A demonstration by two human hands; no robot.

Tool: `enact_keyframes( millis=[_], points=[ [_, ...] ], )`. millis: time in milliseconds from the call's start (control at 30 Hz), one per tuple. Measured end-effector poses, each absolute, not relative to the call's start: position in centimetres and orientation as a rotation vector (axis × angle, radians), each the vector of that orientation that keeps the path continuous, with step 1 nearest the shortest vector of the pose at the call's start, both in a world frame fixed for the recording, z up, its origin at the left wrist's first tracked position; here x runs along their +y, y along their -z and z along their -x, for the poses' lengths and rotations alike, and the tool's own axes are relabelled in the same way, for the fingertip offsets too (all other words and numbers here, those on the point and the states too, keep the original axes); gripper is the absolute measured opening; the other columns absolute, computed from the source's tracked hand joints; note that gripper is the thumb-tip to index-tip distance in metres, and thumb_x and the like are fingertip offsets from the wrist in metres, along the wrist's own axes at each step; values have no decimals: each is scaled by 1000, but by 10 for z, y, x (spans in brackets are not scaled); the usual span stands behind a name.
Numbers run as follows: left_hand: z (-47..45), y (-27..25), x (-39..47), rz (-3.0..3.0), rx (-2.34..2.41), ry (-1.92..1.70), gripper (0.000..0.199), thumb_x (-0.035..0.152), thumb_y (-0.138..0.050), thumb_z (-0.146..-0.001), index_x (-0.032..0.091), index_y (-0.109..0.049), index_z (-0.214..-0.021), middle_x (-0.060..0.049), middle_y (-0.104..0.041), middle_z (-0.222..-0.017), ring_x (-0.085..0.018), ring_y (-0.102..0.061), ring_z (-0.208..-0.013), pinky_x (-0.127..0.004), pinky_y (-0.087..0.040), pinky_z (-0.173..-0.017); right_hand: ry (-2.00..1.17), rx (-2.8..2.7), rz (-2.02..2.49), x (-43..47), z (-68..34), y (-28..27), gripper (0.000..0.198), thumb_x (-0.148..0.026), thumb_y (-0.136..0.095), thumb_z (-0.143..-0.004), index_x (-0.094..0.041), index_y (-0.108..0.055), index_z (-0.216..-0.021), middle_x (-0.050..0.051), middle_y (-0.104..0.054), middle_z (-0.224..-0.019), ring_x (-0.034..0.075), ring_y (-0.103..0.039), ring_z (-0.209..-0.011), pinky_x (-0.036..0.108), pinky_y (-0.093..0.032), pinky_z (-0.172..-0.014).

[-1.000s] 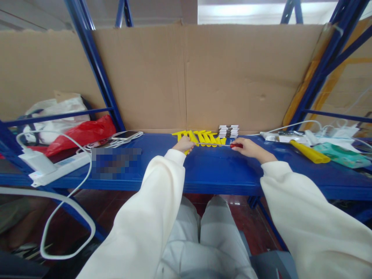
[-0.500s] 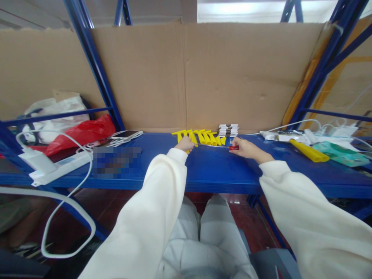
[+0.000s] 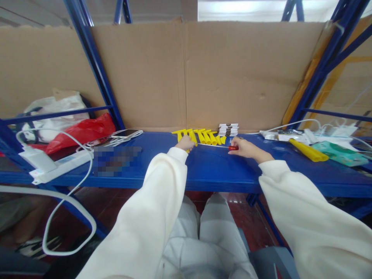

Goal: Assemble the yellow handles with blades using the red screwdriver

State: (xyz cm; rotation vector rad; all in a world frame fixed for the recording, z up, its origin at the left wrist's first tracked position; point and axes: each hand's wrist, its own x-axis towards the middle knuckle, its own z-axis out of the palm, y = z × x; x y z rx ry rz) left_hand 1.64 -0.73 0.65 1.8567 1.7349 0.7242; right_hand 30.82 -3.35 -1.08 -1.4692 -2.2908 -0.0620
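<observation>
My right hand (image 3: 243,147) is closed around the red handle of a screwdriver (image 3: 233,148) just above the blue tabletop. Its long thin shaft points left toward my left hand (image 3: 185,143). That hand is closed on a yellow plastic piece (image 3: 196,144), mostly hidden by my fingers, and the shaft's tip reaches it. Behind the shaft lies a row of yellow handle-shaped parts (image 3: 207,138), leaning side by side. A stack of small white and dark pieces (image 3: 228,130) stands at the back, behind my right hand.
A white power strip (image 3: 62,167) with a looping cable lies at the left, near a phone (image 3: 125,133) and a red bag (image 3: 83,133). On the right are a larger yellow part (image 3: 309,150) and a green packet (image 3: 340,153). Cardboard (image 3: 226,73) walls the back.
My right hand and the screwdriver have shifted very slightly. My left hand stays on the yellow piece, and the other things have not moved.
</observation>
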Motion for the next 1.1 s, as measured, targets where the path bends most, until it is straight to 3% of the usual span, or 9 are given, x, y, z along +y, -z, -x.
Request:
enact_keyframes(
  millis=[333, 533, 833, 1100],
  points=[
    [-19, -8, -10, -1866, 1760, -693, 22, 7, -54, -87, 5, -76, -87, 0, -50, -44, -14, -56, -47, -26, -51, -57, 54, -2338, 1468, -39, -308, 4, 19, -38, -57, -89, -22, -60, -78, 8, -72, -79, 20, -62, -68, 31, -43, -64],
    [-18, -7, -8, -1868, 1756, -704, 21, 8, -55, -87, 4, -76, -88, -1, -52, -46, -14, -56, -47, -26, -51, -56, 71, -2282, 1460, -33, -309, 11, 21, -36, -72, -76, -23, -57, -82, 4, -70, -77, 18, -59, -64, 28, -42, -59],
    [-18, -7, -8, -1889, 1755, -684, 21, 8, -55, -87, 5, -76, -86, -2, -54, -48, -15, -59, -49, -26, -52, -56, 61, -2328, 1438, -35, -312, 9, 20, -40, -57, -88, -23, -64, -80, 7, -74, -81, 22, -64, -71, 32, -47, -68],
    [-17, -4, -3, -1912, 1759, -679, 20, 9, -55, -88, 6, -75, -87, -2, -55, -50, -13, -57, -47, -23, -50, -53, 28, -2236, 1475, -33, -311, 12, 19, -35, -70, -76, -23, -56, -79, 5, -70, -77, 19, -61, -66, 29, -44, -62]
  ],
)
